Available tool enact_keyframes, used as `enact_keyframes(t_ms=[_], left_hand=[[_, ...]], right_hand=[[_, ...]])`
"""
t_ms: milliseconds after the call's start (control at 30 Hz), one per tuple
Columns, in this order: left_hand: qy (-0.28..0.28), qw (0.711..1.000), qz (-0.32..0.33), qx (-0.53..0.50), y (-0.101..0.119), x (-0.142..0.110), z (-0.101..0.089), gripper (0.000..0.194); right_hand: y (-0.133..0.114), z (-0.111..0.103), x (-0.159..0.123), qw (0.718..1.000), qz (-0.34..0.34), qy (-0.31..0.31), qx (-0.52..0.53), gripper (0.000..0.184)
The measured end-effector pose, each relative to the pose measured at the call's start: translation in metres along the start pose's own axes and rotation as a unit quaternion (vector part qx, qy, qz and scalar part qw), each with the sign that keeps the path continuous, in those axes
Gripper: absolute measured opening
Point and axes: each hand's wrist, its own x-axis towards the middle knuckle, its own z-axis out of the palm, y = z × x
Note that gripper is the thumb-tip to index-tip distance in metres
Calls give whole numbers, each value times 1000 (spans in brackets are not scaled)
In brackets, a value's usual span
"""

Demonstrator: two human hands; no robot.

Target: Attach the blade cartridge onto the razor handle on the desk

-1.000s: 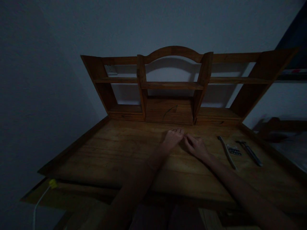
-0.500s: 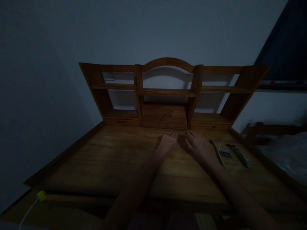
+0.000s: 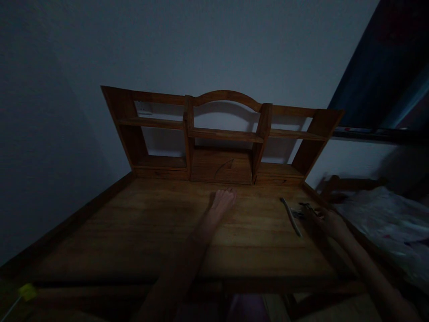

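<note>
My left hand (image 3: 224,200) is closed on the desk top (image 3: 161,219), just in front of the middle of the shelf unit. Whatever its fingers may pinch is too dark and small to make out. Over at the right side of the desk, my right hand (image 3: 330,221) has its fingers round the handle of a hammer (image 3: 307,207), whose dark head shows past the fingertips. Beside it lie a small packet of dark pieces (image 3: 296,214) and a thin, slightly curved, pale strip or stick (image 3: 291,217).
The wooden shelf unit (image 3: 224,134) stands along the back of the desk against the wall. A raised wooden edge (image 3: 100,197) runs down the left side. Past the right edge is a pale plastic-like bundle (image 3: 375,210). A yellow plug-like piece (image 3: 27,292) sits at lower left.
My right hand has left the spot beside my left hand, moved right and taken hold of the hammer. My left hand stays at the same place on the desk. The view has turned right.
</note>
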Motion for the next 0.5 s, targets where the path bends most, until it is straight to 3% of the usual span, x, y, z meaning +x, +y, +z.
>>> enact_keyframes(t_ms=[100, 300, 400, 500], left_hand=[[3, 1000, -11, -7, -2, -2, -1, 33], [7, 999, -42, -23, -6, -3, -3, 34], [9, 998, -56, -34, -7, -3, -3, 35], [10, 996, -71, -44, -7, -3, -2, 35]], right_hand=[[-8, -3, 0, 997, 15, -64, 49, 40], [-39, -6, 2, 990, 58, -87, 95, 48], [-56, 1, 2, 987, 29, -100, 119, 43], [-78, 8, -2, 990, -2, -63, 128, 35]])
